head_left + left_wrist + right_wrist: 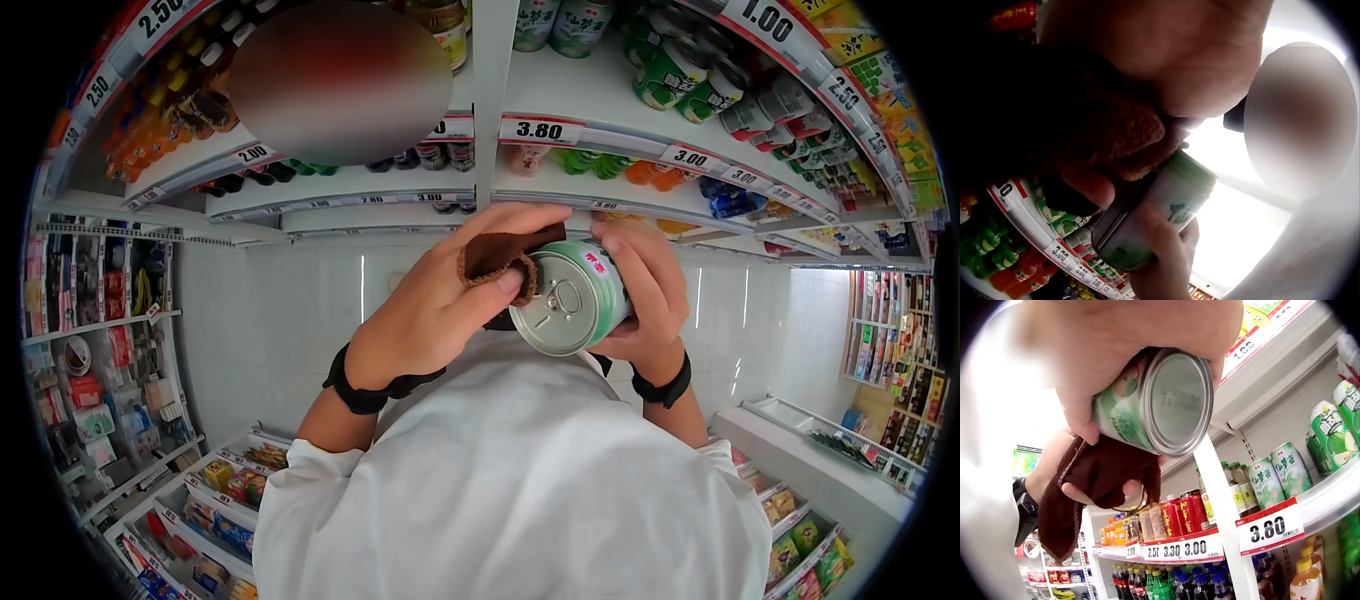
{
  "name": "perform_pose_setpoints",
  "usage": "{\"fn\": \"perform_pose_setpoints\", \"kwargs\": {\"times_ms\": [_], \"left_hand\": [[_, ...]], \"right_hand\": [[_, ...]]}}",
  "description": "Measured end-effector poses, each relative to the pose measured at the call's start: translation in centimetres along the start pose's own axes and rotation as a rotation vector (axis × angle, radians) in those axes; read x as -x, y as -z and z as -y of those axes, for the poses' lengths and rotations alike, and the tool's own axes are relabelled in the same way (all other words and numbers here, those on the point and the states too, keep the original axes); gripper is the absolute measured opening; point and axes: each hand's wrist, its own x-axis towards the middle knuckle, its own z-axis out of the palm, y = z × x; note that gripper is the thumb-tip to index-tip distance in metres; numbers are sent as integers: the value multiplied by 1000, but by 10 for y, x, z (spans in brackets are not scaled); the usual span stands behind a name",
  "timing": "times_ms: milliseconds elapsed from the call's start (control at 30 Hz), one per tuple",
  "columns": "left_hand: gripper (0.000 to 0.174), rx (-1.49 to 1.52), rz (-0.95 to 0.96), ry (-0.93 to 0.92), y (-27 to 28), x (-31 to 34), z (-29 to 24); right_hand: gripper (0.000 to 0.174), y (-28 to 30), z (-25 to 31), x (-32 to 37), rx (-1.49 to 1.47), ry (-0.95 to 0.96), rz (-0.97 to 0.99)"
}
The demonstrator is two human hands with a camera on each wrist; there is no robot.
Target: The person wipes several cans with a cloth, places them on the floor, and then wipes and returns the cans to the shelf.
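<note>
A blurred patch [340, 80] covers part of the upper shelf [200, 158]. The left hand [440, 300] hides most of the cloth [497, 256], and the right hand [645, 290] hides the far side of the can [572, 300]. In the left wrist view the cloth is dark and unsharp. The can's label is too small to read.

The right hand [1141, 337] grips a green can [1154, 403], bottom outward; the left hand [1085, 481] presses a brown cloth [1094, 487] beneath it.
</note>
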Motion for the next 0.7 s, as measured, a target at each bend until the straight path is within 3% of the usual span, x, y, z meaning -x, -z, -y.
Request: {"fn": "perform_pose_setpoints", "kwargs": {"times_ms": [133, 200, 300, 400, 500, 700], "left_hand": [[56, 55, 81, 73, 4, -4, -1], [45, 255, 152, 231, 7, -5, -5], [54, 393, 258, 343, 10, -8, 2], [70, 479, 223, 192, -3, -7, 20], [79, 465, 219, 236, -6, -9, 20], [78, 188, 177, 71, -13, -10, 25]], "right_hand": [[65, 2, -6, 0, 38, 37, 5], [64, 3, -9, 1, 61, 57, 19], [60, 7, -12, 3, 60, 88, 64], [56, 12, -13, 0, 73, 126, 156], [54, 16, -14, 0, 83, 119, 213], [57, 15, -9, 2, -5, 35, 197]]}}
